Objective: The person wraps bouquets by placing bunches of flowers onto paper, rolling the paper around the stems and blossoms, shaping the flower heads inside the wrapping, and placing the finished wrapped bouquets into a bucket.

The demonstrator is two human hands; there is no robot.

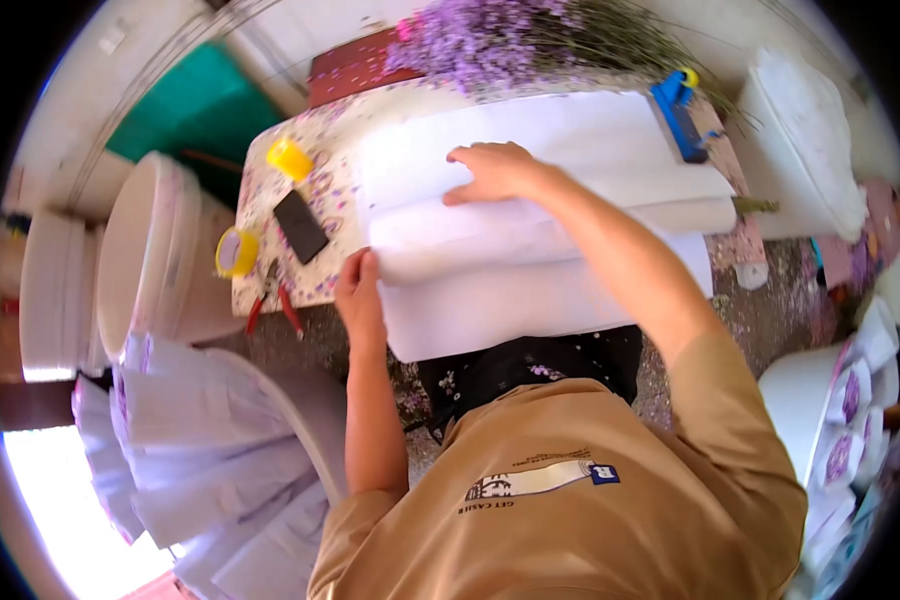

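Observation:
Large white sheets of wrapping paper point(480, 310) cover much of the table and hang over its front edge. Part of the paper is folded over into a loose roll point(570, 235), and green stems point(757, 205) poke out of its right end. My left hand point(358, 285) grips the roll's left edge, thumb and fingers closed on the paper. Over the upper part of the paper is my right hand point(495, 172), thumb and fingers apart and holding nothing; whether it touches the sheet I cannot tell.
A blue tape dispenser point(680, 120) stands at the table's right. Purple flowers point(490, 40) lie along the back. On the left are yellow tape rolls point(290, 158), a black phone point(300, 227) and red-handled pliers point(273, 300). Buckets with wrapped bouquets point(210, 430) flank me.

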